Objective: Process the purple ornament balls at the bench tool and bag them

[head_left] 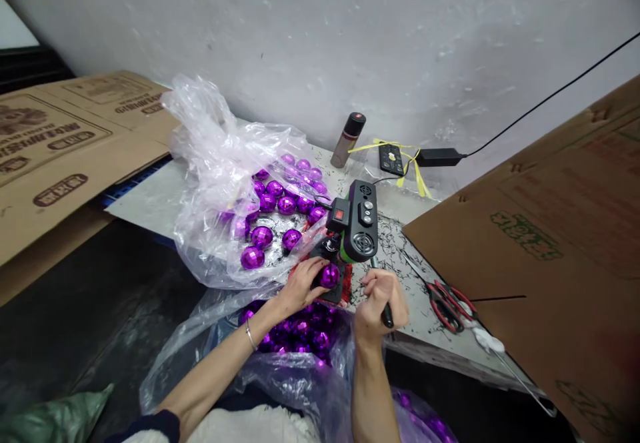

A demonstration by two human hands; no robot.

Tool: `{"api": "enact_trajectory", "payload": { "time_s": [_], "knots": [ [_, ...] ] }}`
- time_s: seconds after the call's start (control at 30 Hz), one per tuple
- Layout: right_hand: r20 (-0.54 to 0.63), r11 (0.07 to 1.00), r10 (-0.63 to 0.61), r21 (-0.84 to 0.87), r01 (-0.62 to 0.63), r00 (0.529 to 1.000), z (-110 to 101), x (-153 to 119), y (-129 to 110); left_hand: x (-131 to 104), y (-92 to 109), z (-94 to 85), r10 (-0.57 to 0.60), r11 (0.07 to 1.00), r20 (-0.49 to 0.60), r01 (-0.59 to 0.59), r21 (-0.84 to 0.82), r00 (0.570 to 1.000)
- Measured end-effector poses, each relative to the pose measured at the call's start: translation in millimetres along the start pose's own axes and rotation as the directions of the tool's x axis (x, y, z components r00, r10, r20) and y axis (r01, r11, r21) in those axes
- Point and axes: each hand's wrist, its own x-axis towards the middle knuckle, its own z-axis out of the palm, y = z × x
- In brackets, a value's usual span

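Observation:
A shiny purple faceted ball [329, 275] is held by my left hand [301, 284], thumb and fingers around its left side, on the dark base of a small black bench machine [362, 221]. My right hand [383, 303] is wrapped in a fist around the machine's lever [387, 316], whose black end sticks out below the fingers. The machine has round vents, silver buttons and a red switch [339, 215]. Its tool tip is hidden from me. More purple balls [263, 237] lie in a clear plastic bag [220, 156] left of it; others [300, 327] fill a bag below my left hand.
Dark shavings litter the table [395, 283]. Red-handled scissors [450, 304] lie at the right beside a large carton [545, 229]. A spray can [349, 139] and a black power adapter [440, 157] with its cable are near the wall. Flattened cardboard [75, 143] lies at left.

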Motion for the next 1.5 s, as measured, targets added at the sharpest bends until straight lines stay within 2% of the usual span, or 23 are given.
{"api": "enact_trajectory", "payload": {
  "time_s": [0.1,0.17,0.27,0.37,0.43,0.5,0.57,0.73,0.8,0.9,1.0,1.07,1.17,1.27,1.33,1.5],
  "knots": [
    [0.027,1.000,-0.012,0.001,0.012,1.000,-1.9,3.1,-3.5,-17.0,14.0,-18.8,0.004,1.000,0.051,-0.005,0.018,0.999],
    [0.034,0.999,-0.045,0.003,0.044,0.998,-1.6,-2.6,-0.6,-15.6,15.6,-39.1,-0.045,0.995,0.003,0.045,0.085,0.999],
    [0.031,0.998,-0.058,0.008,0.057,0.998,-0.2,-12.5,4.8,8.0,-0.7,-72.0,-0.089,0.959,-0.076,0.106,0.261,0.993],
    [0.040,0.998,-0.054,0.029,0.052,0.998,-0.5,-16.3,7.3,37.4,-27.6,-93.1,-0.152,0.920,0.043,0.125,0.373,0.988],
    [0.061,0.998,-0.056,0.035,0.054,0.997,-1.8,-16.1,7.7,49.7,-40.3,-98.1,-0.187,0.922,0.121,0.132,0.364,0.975],
    [0.077,0.998,-0.061,0.028,0.059,0.995,-3.4,-15.8,7.8,54.6,-45.1,-99.6,-0.214,0.936,0.138,0.163,0.312,0.967],
    [0.088,0.998,-0.066,0.014,0.065,0.994,-4.7,-16.4,8.4,54.7,-43.4,-101.2,-0.243,0.946,0.091,0.215,0.243,0.966],
    [0.094,0.998,-0.059,0.003,0.059,0.994,-5.6,-21.7,11.2,48.8,-30.0,-109.4,-0.314,0.948,-0.105,0.318,0.024,0.944],
    [0.101,0.999,-0.047,0.011,0.046,0.994,-5.5,-23.6,11.9,45.1,-23.4,-110.9,-0.348,0.938,-0.132,0.344,-0.053,0.928],
    [0.105,0.999,-0.044,0.017,0.043,0.993,-5.7,-24.4,11.7,37.4,-8.9,-107.5,-0.443,0.889,-0.100,0.423,-0.175,0.891],
    [0.112,0.998,-0.062,-0.005,0.063,0.992,-5.9,-23.5,11.1,28.8,11.4,-99.2,-0.566,0.744,-0.030,0.495,-0.450,0.824],
    [0.115,0.997,-0.072,-0.019,0.075,0.991,-6.0,-22.6,10.8,24.1,24.7,-93.4,-0.626,0.588,0.017,0.486,-0.647,0.780],
    [0.109,0.996,-0.077,-0.031,0.081,0.991,-6.1,-21.5,10.4,20.3,37.5,-86.8,-0.662,0.347,0.130,0.455,-0.820,0.738],
    [0.109,0.996,-0.079,-0.036,0.083,0.991,-6.1,-20.1,9.5,20.8,39.8,-81.4,-0.662,0.124,0.241,0.421,-0.899,0.710],
    [0.112,0.996,-0.081,-0.032,0.085,0.990,-6.0,-19.0,8.6,22.4,38.2,-78.1,-0.680,0.007,0.293,0.406,-0.914,0.672],
    [0.107,0.995,-0.088,-0.025,0.092,0.990,-5.8,-17.1,7.1,26.0,38.9,-74.8,-0.763,-0.149,0.333,0.350,-0.925,0.554]
  ]
}}
